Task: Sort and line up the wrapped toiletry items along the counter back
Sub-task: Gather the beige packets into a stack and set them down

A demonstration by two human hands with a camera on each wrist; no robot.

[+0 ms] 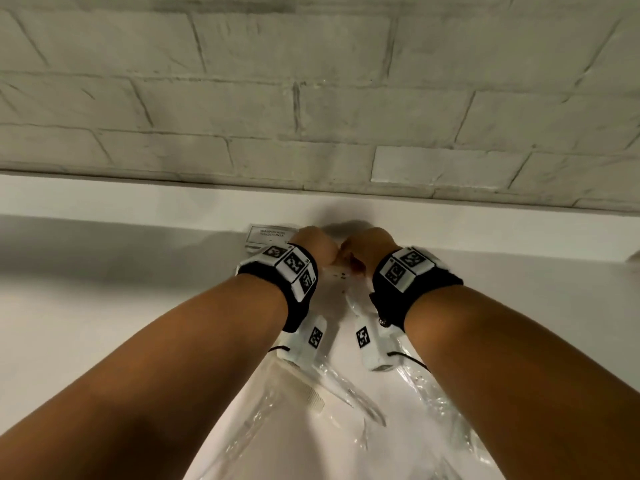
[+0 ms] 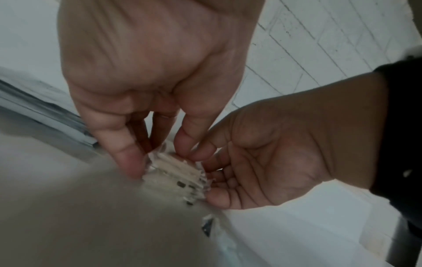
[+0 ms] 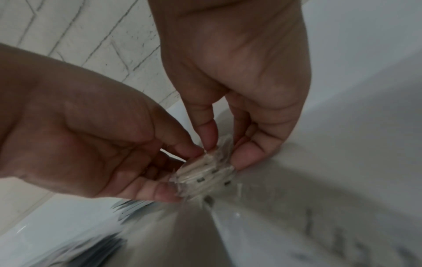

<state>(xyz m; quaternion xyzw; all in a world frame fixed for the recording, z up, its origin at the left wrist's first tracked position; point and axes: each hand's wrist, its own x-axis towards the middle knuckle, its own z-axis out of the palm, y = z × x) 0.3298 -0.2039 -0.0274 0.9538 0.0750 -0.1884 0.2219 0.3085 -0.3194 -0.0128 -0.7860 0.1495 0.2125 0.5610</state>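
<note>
Both hands met at the back of the white counter (image 1: 104,306), just below the brick wall (image 1: 311,98); between them lay a small clear-wrapped packet (image 2: 175,173) of pale sticks, resting on the counter; the left hand (image 2: 146,72) pinched its left edge with curled fingers, and the right hand (image 2: 269,162) pinched its right edge; a white labelled sachet (image 1: 270,235) lay just beside the left hand; a wrapped comb (image 1: 311,393) lay nearer the person, under the forearms.

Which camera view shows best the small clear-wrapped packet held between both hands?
The right wrist view: the small clear-wrapped packet lies unhidden between the fingertips. The left wrist view shows it too, more blurred. In the head view the hands hide almost all of it.
</note>
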